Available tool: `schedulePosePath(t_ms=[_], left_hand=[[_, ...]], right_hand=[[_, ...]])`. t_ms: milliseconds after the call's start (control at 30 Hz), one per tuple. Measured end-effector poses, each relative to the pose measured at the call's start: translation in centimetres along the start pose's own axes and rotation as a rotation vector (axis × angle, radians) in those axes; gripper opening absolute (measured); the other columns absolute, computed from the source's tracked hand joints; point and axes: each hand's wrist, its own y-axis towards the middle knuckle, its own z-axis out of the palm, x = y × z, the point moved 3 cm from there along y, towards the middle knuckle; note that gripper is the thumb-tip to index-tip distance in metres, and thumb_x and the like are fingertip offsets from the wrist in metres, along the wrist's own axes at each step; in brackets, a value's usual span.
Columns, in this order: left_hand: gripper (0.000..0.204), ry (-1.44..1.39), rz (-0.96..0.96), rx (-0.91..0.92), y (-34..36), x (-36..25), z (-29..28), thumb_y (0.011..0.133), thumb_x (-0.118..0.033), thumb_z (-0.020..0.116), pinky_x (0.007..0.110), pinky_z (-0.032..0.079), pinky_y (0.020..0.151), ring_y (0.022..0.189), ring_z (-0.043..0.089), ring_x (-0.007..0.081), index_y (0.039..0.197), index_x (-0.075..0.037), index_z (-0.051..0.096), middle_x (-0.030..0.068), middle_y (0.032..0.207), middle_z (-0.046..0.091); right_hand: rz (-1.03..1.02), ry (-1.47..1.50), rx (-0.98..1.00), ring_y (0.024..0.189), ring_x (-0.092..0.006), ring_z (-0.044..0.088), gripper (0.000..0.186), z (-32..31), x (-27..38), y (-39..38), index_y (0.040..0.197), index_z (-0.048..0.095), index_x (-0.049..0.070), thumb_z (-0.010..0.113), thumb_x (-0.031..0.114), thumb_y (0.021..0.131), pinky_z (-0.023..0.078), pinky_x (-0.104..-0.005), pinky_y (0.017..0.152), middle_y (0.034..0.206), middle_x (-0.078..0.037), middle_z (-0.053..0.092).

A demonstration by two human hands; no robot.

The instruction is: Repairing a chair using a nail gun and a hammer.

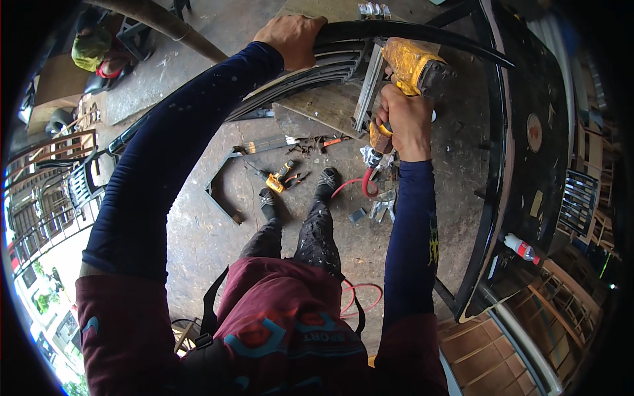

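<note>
We clasp the black curved bar with our left hand, its fingers bent around the bar's left part, though the fingertips are hidden from us. Our right hand is wrapped around the handle of a yellow air tool, which sits just on our side of the bar, right of its middle; we cannot tell whether its nose touches the bar. A red hose runs from the tool's handle toward the floor, nearer us than the bar. Dark curved slats lie close under the bar's left part. Nearer our feet than the bar, we see a yellow drill and an angled metal frame on the floor. Past the bar's right end we have a dark panel, with a red-labelled bottle on our side of that end. Another person is well to the bar's left.
</note>
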Motion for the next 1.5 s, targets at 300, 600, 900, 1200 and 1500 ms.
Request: schedulePosePath(t_ms=[300,600,900,1200,1500], left_hand=[[0.054,-0.007,0.019,-0.001,-0.5,0.1,-0.8,0.071,-0.019,0.072,0.041,0.058,0.079,0.089,0.070,0.0334,0.122,-0.006,0.058,0.0187,0.095,0.070],[0.060,0.012,0.065,-0.003,3.1,2.3,0.8,0.073,-0.027,0.076,0.046,0.055,0.083,0.096,0.067,0.0393,0.127,-0.010,0.056,0.0231,0.102,0.068],[0.072,0.088,0.141,0.073,13.3,15.0,5.5,0.071,-0.032,0.082,0.042,0.053,0.090,0.103,0.066,0.0329,0.131,-0.007,0.052,0.0194,0.108,0.068],[0.054,0.042,0.083,0.311,15.3,15.0,5.5,0.078,-0.022,0.080,0.039,0.052,0.086,0.100,0.064,0.0285,0.119,-0.001,0.053,0.0149,0.107,0.066],[0.070,0.141,0.059,0.321,14.0,14.7,5.1,0.076,-0.027,0.084,0.038,0.052,0.091,0.106,0.062,0.0295,0.127,0.002,0.045,0.0174,0.115,0.063]], right_hand=[[0.009,0.003,-0.018,0.046,-0.0076,0.041,0.029,0.4,0.0,-0.3,0.112,0.058,0.005,0.055,0.001,0.084,0.039,-0.0255,0.044,0.062,0.002,0.045],[0.101,0.194,-0.050,0.042,-0.0100,0.043,0.023,-2.0,-3.6,0.2,0.064,0.044,0.010,0.058,0.006,0.082,0.036,-0.0264,0.042,0.054,0.002,0.043],[0.463,0.659,-0.190,0.046,-0.0082,0.043,0.031,-5.0,-25.0,-10.6,0.062,0.042,0.011,0.058,0.009,0.088,0.037,-0.0267,0.046,0.057,0.003,0.042],[0.397,0.331,-0.054,0.068,-0.0152,0.064,0.011,-1.2,-34.1,-12.7,0.077,0.055,0.010,0.062,0.002,0.081,0.049,-0.0292,0.056,0.072,-0.005,0.059],[0.075,0.549,-0.146,0.044,-0.0076,0.044,0.020,2.0,-32.8,-9.1,0.071,0.047,0.008,0.059,0.001,0.085,0.038,-0.0248,0.042,0.060,0.001,0.046]])
